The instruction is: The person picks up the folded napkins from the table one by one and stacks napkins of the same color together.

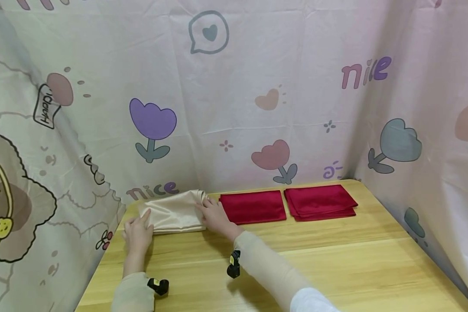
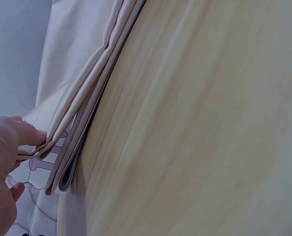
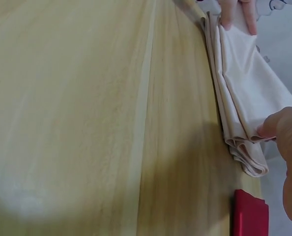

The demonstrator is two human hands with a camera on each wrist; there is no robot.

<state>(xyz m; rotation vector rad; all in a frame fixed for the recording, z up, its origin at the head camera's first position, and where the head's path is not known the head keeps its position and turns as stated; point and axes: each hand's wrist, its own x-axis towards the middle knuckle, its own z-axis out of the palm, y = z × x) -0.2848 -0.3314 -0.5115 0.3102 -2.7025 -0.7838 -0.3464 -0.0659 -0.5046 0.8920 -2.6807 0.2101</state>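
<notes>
A cream, satiny folded cloth (image 1: 175, 213) lies at the back left of the wooden table. At its left end my left hand (image 1: 138, 234) pinches the upper folds. In the left wrist view that edge of the cloth (image 2: 82, 83) stands raised a little above the lower layers. My right hand (image 1: 217, 218) grips the right end. The right wrist view has its thumb (image 3: 270, 125) on top of the upper layer, and the other fingers are mostly hidden. Below the held part, several folded layers of the cloth (image 3: 249, 160) rest on the table.
To the right of the cream cloth lies a folded red cloth (image 1: 253, 207), and beyond it a second folded red cloth (image 1: 320, 201) with uneven layers. The wooden table (image 1: 335, 260) reaches back to a printed curtain (image 1: 226, 95), which also hangs along both sides.
</notes>
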